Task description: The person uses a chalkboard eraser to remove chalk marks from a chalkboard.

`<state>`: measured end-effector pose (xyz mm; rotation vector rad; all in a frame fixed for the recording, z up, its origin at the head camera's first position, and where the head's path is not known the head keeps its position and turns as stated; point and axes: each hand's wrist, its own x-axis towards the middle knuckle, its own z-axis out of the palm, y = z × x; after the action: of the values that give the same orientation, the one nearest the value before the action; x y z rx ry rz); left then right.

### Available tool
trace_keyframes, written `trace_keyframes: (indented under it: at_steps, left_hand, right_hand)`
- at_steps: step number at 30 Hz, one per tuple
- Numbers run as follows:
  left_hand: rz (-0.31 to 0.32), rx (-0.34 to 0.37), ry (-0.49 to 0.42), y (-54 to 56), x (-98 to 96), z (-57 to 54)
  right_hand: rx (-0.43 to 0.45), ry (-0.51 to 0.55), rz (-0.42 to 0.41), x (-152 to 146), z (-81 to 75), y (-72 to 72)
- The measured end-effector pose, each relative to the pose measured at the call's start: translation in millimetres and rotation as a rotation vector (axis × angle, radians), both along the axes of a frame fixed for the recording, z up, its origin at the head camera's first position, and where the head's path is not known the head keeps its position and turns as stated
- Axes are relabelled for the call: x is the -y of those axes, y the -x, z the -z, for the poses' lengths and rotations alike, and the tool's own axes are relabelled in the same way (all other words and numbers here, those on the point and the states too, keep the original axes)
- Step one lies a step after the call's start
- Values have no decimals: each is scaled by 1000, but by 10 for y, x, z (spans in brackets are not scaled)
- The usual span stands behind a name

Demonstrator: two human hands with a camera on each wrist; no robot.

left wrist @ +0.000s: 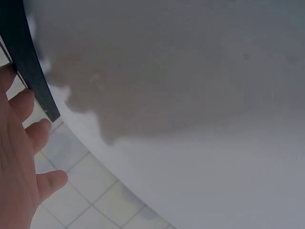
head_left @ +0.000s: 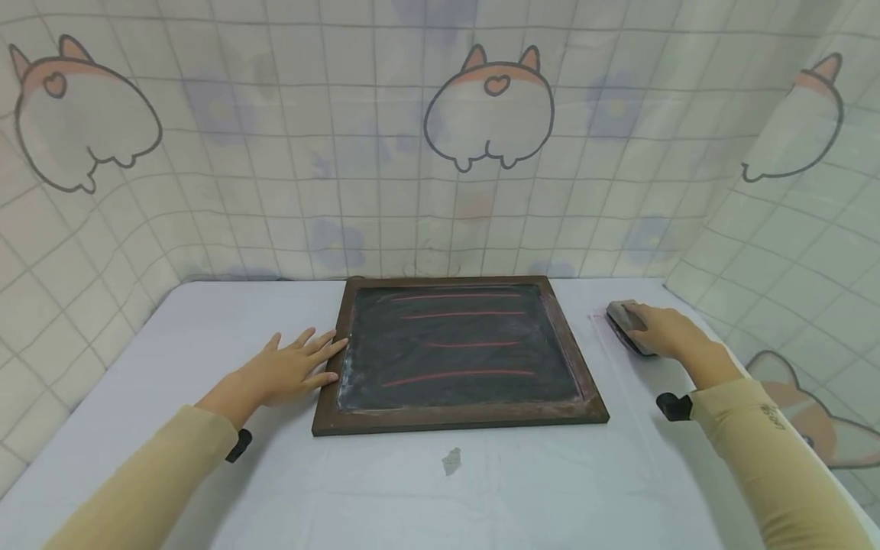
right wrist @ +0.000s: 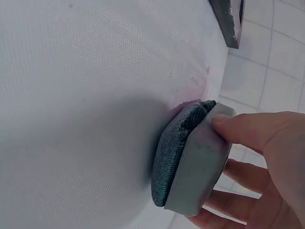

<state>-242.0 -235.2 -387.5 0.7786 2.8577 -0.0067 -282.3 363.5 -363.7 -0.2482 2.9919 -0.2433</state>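
Note:
A wood-framed chalkboard (head_left: 454, 347) lies on the white table, with several red chalk lines across its dark surface. My left hand (head_left: 292, 369) rests at the left side of its frame, fingers spread and fairly straight over the edge. In the left wrist view the fingertips of that hand (left wrist: 21, 138) meet the dark frame edge (left wrist: 33, 67). To the right of the board, my right hand (head_left: 663, 332) grips a chalkboard eraser (head_left: 627, 325). The right wrist view shows the eraser's grey back (right wrist: 202, 160) between thumb and fingers, its dark felt pad (right wrist: 174, 148) facing the cloth.
Pinkish chalk dust (right wrist: 190, 93) marks the white tablecloth beside the eraser. A small grey patch (head_left: 451, 461) shows on the cloth in front of the board. Behind and at both sides hangs a checked curtain (head_left: 357, 191) with cartoon animals.

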Motion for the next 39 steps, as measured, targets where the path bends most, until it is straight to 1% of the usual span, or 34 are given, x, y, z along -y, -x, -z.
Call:
trace_keyframes:
  at_steps: [5, 11, 14, 20, 23, 25, 31, 34, 36, 39]
  left_hand:
    - [-1, 1, 8, 10, -5, 23]
    - [-1, -7, 2, -17, 11, 3]
    - [-3, -15, -1, -30, 16, -8]
    - [-3, -14, -7, -35, 12, -24]
    - [-3, -14, -2, -26, 10, -25]
    - [-4, -10, -2, -15, 2, -26]
    - [-4, 7, -9, 8, -12, -1]
    - [-8, 11, -12, 10, -13, 23]
    - [-11, 13, -12, 12, -20, 35]
    - [-14, 13, -11, 12, -24, 45]
  right_hand:
    - [-19, 37, 12, 29, 19, -1]
    - [-94, 79, -69, 64, 40, 13]
    - [-116, 103, -92, 72, 41, 14]
    - [-141, 134, -163, 115, -38, -38]
    - [-170, 137, -223, 165, -90, -76]
    - [-218, 125, -273, 210, -109, -103]
    - [-442, 119, -476, 356, -84, -128]
    - [-530, 135, -576, 437, -61, -133]
    - [-561, 138, -632, 500, -54, -152]
    - [-556, 125, -682, 597, -50, -191]
